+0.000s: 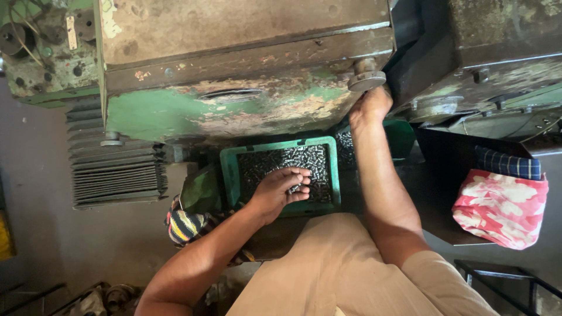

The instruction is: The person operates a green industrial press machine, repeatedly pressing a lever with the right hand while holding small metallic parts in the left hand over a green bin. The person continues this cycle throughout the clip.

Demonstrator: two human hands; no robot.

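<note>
My left hand (280, 190) reaches into a green plastic crate (229, 175) filled with several small grey metal pieces (275, 161). Its fingers are curled over a few of the pieces at the crate's right half. My right hand (370, 107) is stretched up to the worn green machine (234, 111), with its fingers tucked under the machine's edge just below a round metal knob (366, 79). What those fingers touch is hidden.
A second green crate (404, 137) with metal pieces sits behind my right forearm. A striped cloth (184, 225) lies left of the crate. A pink floral cloth (500, 208) and a blue checked cloth (508, 165) rest on a dark ledge at right. Black bellows (111, 169) hang left.
</note>
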